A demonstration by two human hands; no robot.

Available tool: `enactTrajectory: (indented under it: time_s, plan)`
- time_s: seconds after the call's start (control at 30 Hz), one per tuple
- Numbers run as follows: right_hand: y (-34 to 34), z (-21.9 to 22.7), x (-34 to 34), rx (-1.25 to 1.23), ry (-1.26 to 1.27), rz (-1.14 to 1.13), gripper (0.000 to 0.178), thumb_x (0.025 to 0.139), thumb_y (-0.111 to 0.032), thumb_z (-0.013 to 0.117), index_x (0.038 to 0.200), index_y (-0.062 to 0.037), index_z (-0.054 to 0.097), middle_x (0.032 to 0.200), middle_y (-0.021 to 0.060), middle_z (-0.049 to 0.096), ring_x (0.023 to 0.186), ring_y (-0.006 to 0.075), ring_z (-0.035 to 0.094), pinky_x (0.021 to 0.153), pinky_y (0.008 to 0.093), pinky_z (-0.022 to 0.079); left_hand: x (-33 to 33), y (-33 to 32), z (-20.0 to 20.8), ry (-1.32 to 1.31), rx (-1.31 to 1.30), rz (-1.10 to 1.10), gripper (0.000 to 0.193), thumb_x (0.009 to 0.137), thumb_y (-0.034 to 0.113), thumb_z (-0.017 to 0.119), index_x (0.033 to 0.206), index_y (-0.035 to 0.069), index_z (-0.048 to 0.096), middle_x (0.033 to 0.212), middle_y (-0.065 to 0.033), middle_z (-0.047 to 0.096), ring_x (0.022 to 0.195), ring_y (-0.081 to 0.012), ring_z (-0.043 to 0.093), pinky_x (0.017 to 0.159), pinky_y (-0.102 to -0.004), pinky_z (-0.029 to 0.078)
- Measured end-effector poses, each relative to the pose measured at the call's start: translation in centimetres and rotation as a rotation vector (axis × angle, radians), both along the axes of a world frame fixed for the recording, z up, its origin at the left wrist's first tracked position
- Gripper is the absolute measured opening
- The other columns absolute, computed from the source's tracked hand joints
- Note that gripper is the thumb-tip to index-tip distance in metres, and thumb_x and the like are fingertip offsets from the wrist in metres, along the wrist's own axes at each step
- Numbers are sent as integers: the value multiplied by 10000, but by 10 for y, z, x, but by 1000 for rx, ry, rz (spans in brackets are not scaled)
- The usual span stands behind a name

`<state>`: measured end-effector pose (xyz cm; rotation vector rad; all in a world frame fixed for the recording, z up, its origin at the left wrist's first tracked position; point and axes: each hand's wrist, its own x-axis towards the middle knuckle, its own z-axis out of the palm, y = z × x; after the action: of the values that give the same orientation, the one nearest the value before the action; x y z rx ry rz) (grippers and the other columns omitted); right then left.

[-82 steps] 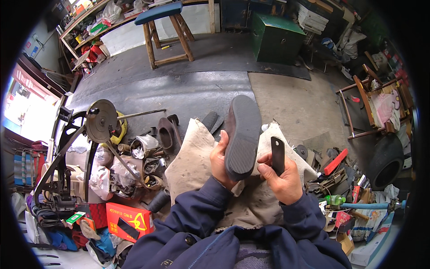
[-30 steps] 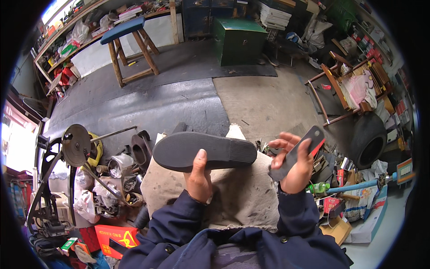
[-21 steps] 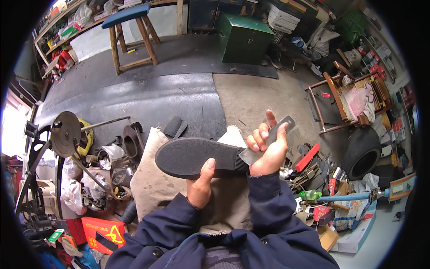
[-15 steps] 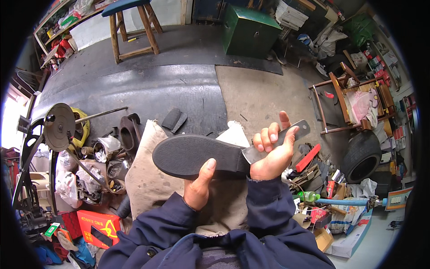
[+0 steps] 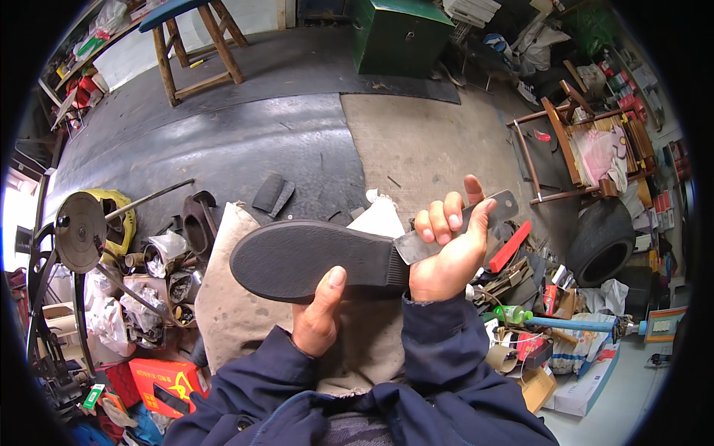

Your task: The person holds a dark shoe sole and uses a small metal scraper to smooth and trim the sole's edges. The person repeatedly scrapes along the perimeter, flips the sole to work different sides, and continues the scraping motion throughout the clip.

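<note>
A black shoe (image 5: 312, 256) lies sole up over my lap, its rounded toe pointing left and its ribbed heel end to the right. My left hand (image 5: 320, 312) grips its near edge, thumb on the sole and fingers hidden underneath. In my right hand (image 5: 450, 245) is a flat metal blade (image 5: 494, 210) with a hole at its far end. The blade slants across the palm, and its wide lower end meets the shoe's heel end. A stained beige apron (image 5: 230, 297) covers my lap beneath the shoe.
Left stands a black metal machine with a round wheel (image 5: 80, 232), beside bags of scraps and a red box (image 5: 169, 386). Tools, a red-handled item (image 5: 509, 245) and a green bottle (image 5: 513, 315) crowd the right. Farther off are a tyre (image 5: 601, 241), wooden stool (image 5: 197, 52) and green chest (image 5: 401, 37).
The whole view has shifted a little, so the surroundings sit lower left or higher. The blade's wide end now lies slightly higher against the heel end; both grips look unchanged.
</note>
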<state>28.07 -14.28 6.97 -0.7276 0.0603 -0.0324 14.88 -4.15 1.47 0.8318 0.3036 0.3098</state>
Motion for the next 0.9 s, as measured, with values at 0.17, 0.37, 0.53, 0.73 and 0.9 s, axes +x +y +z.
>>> enactTrajectory:
  time_s: [0.17, 0.37, 0.53, 0.73, 0.9]
  plan:
    - [0, 1, -1, -19, -16, -8, 375, 1087, -426, 430, 1177, -80, 541, 676, -43, 327, 515, 57, 262, 494, 242, 290, 2, -2, 1, -20, 6, 5, 475, 979, 216, 575, 1408, 36, 481, 1347, -117, 574, 1269, -246, 541, 1121, -423, 385]
    - [-1, 2, -3, -24, -28, 35, 339, 1091, -419, 424, 1074, -96, 527, 643, -52, 291, 503, 57, 229, 484, 245, 257, -1, -1, -2, 33, 22, -3, 472, 984, 212, 581, 1410, 34, 477, 1332, -108, 581, 1250, -237, 548, 1118, -416, 391]
    - [-2, 1, -3, -20, -34, 57, 374, 1083, -437, 434, 991, -83, 516, 625, -32, 301, 494, 74, 234, 460, 269, 258, 0, -2, -2, 33, 77, 36, 483, 969, 172, 614, 1410, 33, 477, 1331, -101, 580, 1242, -229, 552, 1113, -406, 397]
    - [-5, -1, -1, -32, -69, 122, 366, 1081, -435, 442, 971, -93, 515, 626, -31, 299, 497, 75, 238, 458, 265, 257, 0, -3, -1, 20, 126, 51, 413, 981, 160, 604, 1360, 23, 514, 1283, -90, 588, 1189, -205, 553, 1073, -374, 408]
    - [-4, -2, -2, -42, -36, 33, 362, 1082, -432, 439, 962, -98, 511, 632, -31, 308, 498, 76, 239, 458, 265, 257, 0, -1, -7, 41, 92, 13, 453, 975, 186, 614, 1388, 43, 492, 1318, -96, 578, 1230, -218, 553, 1109, -397, 399]
